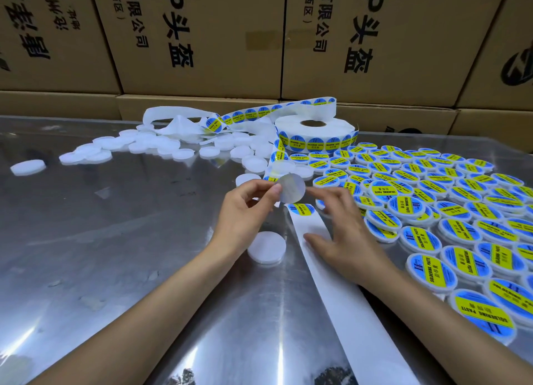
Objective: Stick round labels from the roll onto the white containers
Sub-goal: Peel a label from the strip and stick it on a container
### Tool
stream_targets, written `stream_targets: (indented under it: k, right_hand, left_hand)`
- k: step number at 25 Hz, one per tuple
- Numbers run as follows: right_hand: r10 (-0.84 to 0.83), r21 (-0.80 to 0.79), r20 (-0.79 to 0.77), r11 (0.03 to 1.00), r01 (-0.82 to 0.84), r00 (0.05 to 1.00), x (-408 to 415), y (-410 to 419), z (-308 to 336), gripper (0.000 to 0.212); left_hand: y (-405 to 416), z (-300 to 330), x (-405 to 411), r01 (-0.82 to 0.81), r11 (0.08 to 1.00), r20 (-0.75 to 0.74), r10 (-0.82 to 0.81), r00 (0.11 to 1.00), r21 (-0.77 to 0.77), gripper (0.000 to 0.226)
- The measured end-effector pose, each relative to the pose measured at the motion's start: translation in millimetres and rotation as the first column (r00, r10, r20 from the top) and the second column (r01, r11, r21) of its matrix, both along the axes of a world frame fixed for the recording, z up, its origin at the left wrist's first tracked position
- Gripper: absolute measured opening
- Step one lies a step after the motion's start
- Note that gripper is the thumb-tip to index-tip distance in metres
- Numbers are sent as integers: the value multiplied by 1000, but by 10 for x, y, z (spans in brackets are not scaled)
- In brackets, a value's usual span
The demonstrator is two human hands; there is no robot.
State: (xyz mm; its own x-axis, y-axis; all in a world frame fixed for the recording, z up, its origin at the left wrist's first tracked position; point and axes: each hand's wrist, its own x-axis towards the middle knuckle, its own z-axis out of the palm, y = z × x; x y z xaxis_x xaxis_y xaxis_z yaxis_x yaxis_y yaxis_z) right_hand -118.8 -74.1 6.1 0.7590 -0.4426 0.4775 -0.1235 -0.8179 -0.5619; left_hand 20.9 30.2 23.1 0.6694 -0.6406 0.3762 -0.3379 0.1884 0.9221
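My left hand (248,208) pinches a round label (292,188) by its left edge, its pale back turned toward me, just above the backing strip (326,272). My right hand (343,240) rests on that strip with its fingers spread, pressing it to the table. One blue and yellow label (301,209) still sits on the strip between my hands. A bare white container (266,247) lies flat below my left hand. The label roll (314,132) stands further back, with its strip running down to my hands.
Several labelled containers (450,211) cover the table's right side. Bare white containers (161,148) lie scattered at the back left, beside loose empty backing tape (178,122). Cardboard boxes (202,38) form a wall behind the shiny metal table (115,240).
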Motion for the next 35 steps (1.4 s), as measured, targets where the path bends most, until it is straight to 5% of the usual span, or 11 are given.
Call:
stream_targets:
  k: [2,5,8,11,13,17,20,24,28,35]
  right_hand:
    - [149,60,-53,987,-146,987,39,112,-17,51]
    - [161,249,-52,958,-143,986,79,169,-28,36]
    - [73,650,63,753,-96,995,98,158,60,18]
    - [46,831,32,554,-51,998,80,80,165,46]
    - [71,867,7,497,-41,997,43,26,191,52]
    - [125,888,51,449,-103,991,-4,-51,162,27]
    - [132,897,102,416,-149,986,-14,-64,155,33]
    - [59,894,92,435,-108,994,-7,-49,139,21]
    - [-32,901,85,430,-63,996,-11,-62,162,15]
    - [-47,906,70,422,-44,996,-36,-67,186,7]
  left_hand:
    - [-3,3,7,-11,1000,-10,11,1000,-5,11]
    - [1,6,14,-21,1000,-29,21,999,-14,13]
    - [2,13,6,3,1000,-23,-3,1000,-4,10]
    - [15,15,22,86,995,41,-88,995,48,3]
    - [31,-6,41,136,984,110,-149,983,113,14]
    - [58,-8,81,159,970,242,-201,949,182,24]
    - [134,40,200,99,938,463,-254,850,332,21]
    - [256,109,299,-147,792,635,-346,691,592,44]
    - [284,150,339,-237,639,596,-431,677,732,72]
    - [204,76,226,-191,751,644,-373,668,632,40]
